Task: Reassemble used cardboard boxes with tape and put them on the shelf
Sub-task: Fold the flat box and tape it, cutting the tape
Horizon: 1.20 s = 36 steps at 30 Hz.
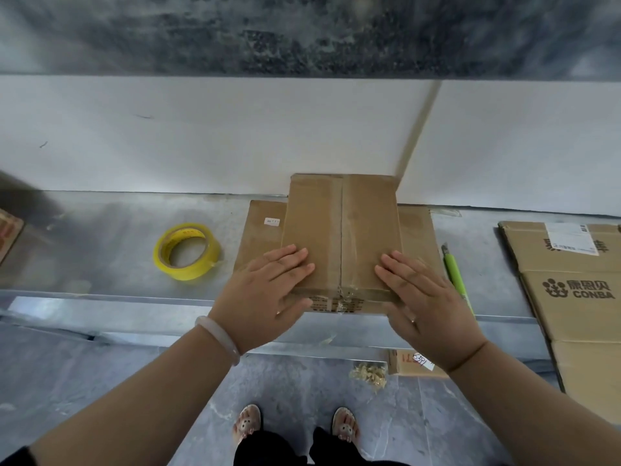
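A small assembled cardboard box [341, 230] with a taped centre seam sits on top of a flattened cardboard box [258, 230] on the metal worktop [100, 250]. My left hand [265, 294] lies flat on the box's near left corner, fingers straight. My right hand [426, 297] lies flat on its near right corner, fingers straight too. A yellow roll of tape [187, 251] lies on the worktop to the left of the boxes.
A green utility knife [455, 274] lies just right of the boxes. Flattened printed cartons [578, 297] are stacked at the right edge. A white wall panel [201, 136] stands behind the worktop. Cardboard scraps [403, 363] lie on the floor near my feet.
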Motion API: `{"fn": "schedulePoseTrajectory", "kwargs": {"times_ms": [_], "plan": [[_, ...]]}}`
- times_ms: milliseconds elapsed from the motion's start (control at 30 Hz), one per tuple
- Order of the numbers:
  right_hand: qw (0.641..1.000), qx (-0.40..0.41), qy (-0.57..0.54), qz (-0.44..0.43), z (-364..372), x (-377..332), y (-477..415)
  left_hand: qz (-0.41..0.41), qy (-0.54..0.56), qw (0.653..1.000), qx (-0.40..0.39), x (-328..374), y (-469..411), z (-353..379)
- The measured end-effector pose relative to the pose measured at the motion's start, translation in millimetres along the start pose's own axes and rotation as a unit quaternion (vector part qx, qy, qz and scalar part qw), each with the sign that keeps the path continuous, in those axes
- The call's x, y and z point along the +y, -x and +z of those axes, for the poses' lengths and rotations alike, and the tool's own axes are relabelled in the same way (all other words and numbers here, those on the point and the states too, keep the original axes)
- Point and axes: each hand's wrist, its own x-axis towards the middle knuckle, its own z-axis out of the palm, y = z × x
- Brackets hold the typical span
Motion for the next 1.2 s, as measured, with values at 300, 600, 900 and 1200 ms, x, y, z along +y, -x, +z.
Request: {"fn": "schedulePoseTrajectory", "kwargs": {"times_ms": [300,600,900,1200], "plan": [[0.993,0.079,0.086,0.02,26.5,-12.6,-6.6,-0.022,-0.124,0.985,0.117,21.8,-11.0,27.2],[0.998,0.054,0.025,-0.014,24.1,-3.5,6.2,0.055,-0.031,0.996,0.058,-2.9,4.3,20.8],[0.966,0.095,-0.169,0.171,38.7,-31.4,17.4,-0.203,0.261,0.937,0.116,33.9,20.7,41.4],[0.923,0.052,-0.222,0.311,32.8,-40.8,21.2,-0.27,0.24,0.923,0.134,35.7,23.7,41.4]]}}
